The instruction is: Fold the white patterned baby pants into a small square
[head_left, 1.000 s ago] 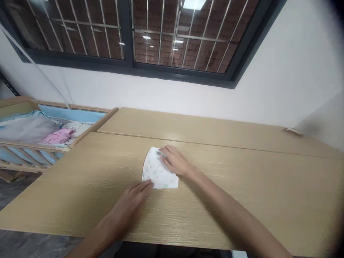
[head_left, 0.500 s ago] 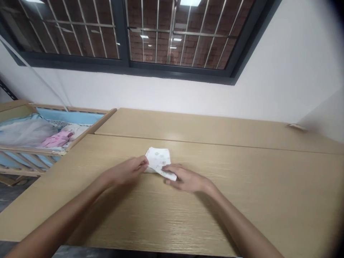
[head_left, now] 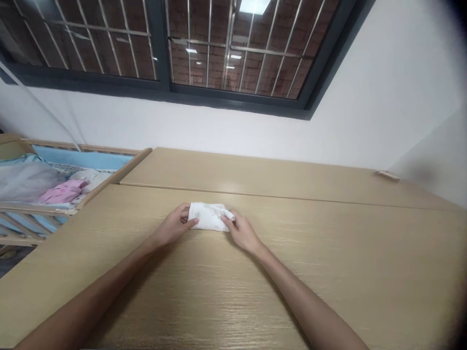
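Note:
A small white cloth (head_left: 208,217) with a faint printed pattern lies folded into a narrow strip on the wooden table (head_left: 204,282). At its left end, my left hand (head_left: 177,223) grips the edge, thumb on top and fingers behind. The right end is pinched between the thumb and fingers of my right hand (head_left: 242,231), where a corner is bunched up. Some fingertips of both hands are hidden by the cloth.
To the left stands a wooden crib (head_left: 131,167) with blue lining, holding a pink cloth (head_left: 64,191) and white netting (head_left: 29,177). A thin pale object (head_left: 387,175) lies near the back right corner. Behind is a wall with a barred window (head_left: 233,99).
The cloth has gone from a roughly square shape with a lifted corner to a narrower folded strip. Both hands have moved to its ends. The view has shifted slightly.

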Available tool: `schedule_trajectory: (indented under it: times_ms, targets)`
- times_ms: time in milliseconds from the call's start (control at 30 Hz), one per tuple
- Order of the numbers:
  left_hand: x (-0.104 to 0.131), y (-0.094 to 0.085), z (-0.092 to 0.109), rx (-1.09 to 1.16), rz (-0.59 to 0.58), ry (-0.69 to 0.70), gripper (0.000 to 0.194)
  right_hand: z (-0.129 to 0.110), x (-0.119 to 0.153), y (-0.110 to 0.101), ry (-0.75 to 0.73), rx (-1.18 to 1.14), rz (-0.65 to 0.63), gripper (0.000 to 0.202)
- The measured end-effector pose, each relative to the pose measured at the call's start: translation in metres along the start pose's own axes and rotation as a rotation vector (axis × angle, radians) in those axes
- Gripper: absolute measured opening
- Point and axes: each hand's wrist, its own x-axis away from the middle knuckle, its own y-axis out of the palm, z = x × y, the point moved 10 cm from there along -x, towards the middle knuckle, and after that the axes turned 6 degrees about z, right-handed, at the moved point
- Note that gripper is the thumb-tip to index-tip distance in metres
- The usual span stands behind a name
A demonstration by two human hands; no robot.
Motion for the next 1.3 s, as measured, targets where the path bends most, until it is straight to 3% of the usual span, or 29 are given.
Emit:
schedule_trajectory:
  times_ms: [167, 300, 433, 500, 567, 667, 733, 800, 933, 1100, 1300]
  targets:
    - [-0.010, -0.009, -0.010, -0.135, 0.158, 0.031, 0.064, 0.013, -0.013, -0.007, 0.022, -0.027, 0.137, 0.032]
    - [-0.022, -0.009, -0.006, -0.492, 0.103, 0.060, 0.059, 0.024, -0.028, -0.009, 0.077, 0.041, 0.175, 0.029]
    - [-0.031, -0.012, 0.003, -0.646, 0.094, 0.073, 0.047, 0.033, -0.031, -0.006, 0.156, 0.109, 0.195, 0.025]
    - [-0.030, -0.011, 0.012, -0.704, 0.153, 0.088, 0.049, 0.025, -0.027, -0.010, 0.118, 0.182, 0.263, 0.034]
    - [-0.025, -0.003, 0.025, -0.732, 0.226, 0.154, 0.053, 0.001, -0.020, -0.009, -0.037, 0.282, 0.310, 0.046]
    - [-0.012, 0.032, 0.041, -0.737, 0.192, 0.358, 0.062, -0.037, -0.008, 0.018, -0.315, 0.420, 0.166, 0.058]
    - [-0.004, 0.056, 0.038, -0.748, 0.105, 0.439, 0.071, -0.044, -0.003, 0.039, -0.369, 0.479, 0.018, 0.062]
    - [0.000, 0.069, 0.025, -0.785, 0.050, 0.438, 0.077, -0.039, -0.002, 0.051, -0.341, 0.517, -0.077, 0.064]
    - [0.004, 0.069, 0.010, -0.887, 0.033, 0.455, 0.076, -0.026, -0.002, 0.055, -0.304, 0.546, -0.138, 0.063]
    - [0.006, 0.051, 0.000, -0.980, 0.108, 0.421, 0.076, -0.016, 0.000, 0.042, -0.266, 0.516, -0.147, 0.069]
    - [0.008, 0.044, -0.013, -1.020, 0.144, 0.412, 0.081, -0.001, 0.003, 0.034, -0.182, 0.468, -0.176, 0.078]
